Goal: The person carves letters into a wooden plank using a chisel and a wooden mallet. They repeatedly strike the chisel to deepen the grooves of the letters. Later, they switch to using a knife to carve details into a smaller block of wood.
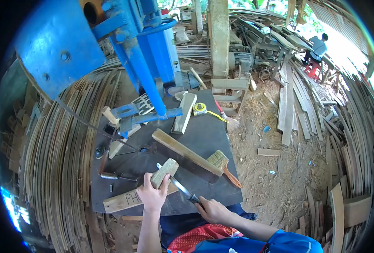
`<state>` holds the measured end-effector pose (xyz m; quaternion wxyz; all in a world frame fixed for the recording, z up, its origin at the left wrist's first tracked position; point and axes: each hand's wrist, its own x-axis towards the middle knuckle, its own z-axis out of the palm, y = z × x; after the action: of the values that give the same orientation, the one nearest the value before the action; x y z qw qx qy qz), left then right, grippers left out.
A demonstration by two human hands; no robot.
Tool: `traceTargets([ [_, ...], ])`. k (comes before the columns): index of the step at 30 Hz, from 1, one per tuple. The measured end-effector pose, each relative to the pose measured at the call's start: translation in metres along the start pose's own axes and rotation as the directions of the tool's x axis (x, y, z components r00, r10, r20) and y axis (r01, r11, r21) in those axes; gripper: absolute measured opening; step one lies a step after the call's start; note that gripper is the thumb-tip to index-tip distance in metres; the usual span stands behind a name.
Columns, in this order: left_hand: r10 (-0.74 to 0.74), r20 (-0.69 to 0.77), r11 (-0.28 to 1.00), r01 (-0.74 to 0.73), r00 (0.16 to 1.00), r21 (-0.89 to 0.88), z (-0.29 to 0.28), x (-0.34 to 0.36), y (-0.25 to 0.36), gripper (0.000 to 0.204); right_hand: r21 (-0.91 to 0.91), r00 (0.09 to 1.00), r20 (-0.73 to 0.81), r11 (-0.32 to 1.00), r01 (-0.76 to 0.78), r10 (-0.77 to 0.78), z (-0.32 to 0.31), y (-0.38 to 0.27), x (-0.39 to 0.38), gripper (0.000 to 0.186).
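My left hand [153, 196] is closed around a small wooden block [166, 172], tilted up over the near part of the dark worktable [214, 196]. In my closed right hand [215, 211] is the dark handle of a tool with a long, narrow metal blade [180, 187]. The blade runs behind the block, and its tip shows on the block's far left side. Whether it is a knife or a file, I cannot tell. Under my left hand lies a flat board [119, 203] with dark hand-drawn marks. A long wooden bar [187, 152] rests just beyond the block.
A blue band saw [151, 84] rises over the table, its thin blade [98, 126] entering the tabletop. A paintbrush [227, 168], a yellow tape measure [200, 109] and another wooden piece [184, 114] lie on the table. Stacked planks [64, 160] stand left; a person [318, 48] sits far right.
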<state>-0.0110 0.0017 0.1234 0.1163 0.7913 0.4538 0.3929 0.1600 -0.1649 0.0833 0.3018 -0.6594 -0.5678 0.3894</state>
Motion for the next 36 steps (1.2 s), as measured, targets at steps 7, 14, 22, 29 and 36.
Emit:
traceTargets([
  [7,-0.044,0.035,0.998,0.046,0.998,-0.044,0.001,0.004,0.001,0.036,0.036,0.991,-0.119,0.997,0.065,-0.060,0.020,-0.016,0.054,0.028],
  [14,0.004,0.032,0.999,-0.003,0.999,-0.035,0.002,-0.002,0.006,0.035,0.025,0.999,-0.031,1.000,0.011,-0.011,0.002,0.016,0.001,0.026],
  [22,-0.016,0.051,0.992,0.022,0.999,-0.126,0.005,0.011,0.000,0.033,0.051,0.995,-0.084,0.997,0.057,-0.053,0.017,-0.008,0.049,0.026],
  [29,0.065,0.023,0.994,-0.062,0.998,-0.093,0.008,0.006,0.000,0.034,0.067,1.000,0.030,0.998,0.007,-0.009,-0.010,0.012,0.010,0.028],
  [36,0.015,-0.055,0.988,-0.023,0.998,-0.151,0.009,0.014,0.004,0.031,-0.007,0.997,-0.023,0.997,0.074,-0.074,-0.007,0.002,0.043,0.029],
])
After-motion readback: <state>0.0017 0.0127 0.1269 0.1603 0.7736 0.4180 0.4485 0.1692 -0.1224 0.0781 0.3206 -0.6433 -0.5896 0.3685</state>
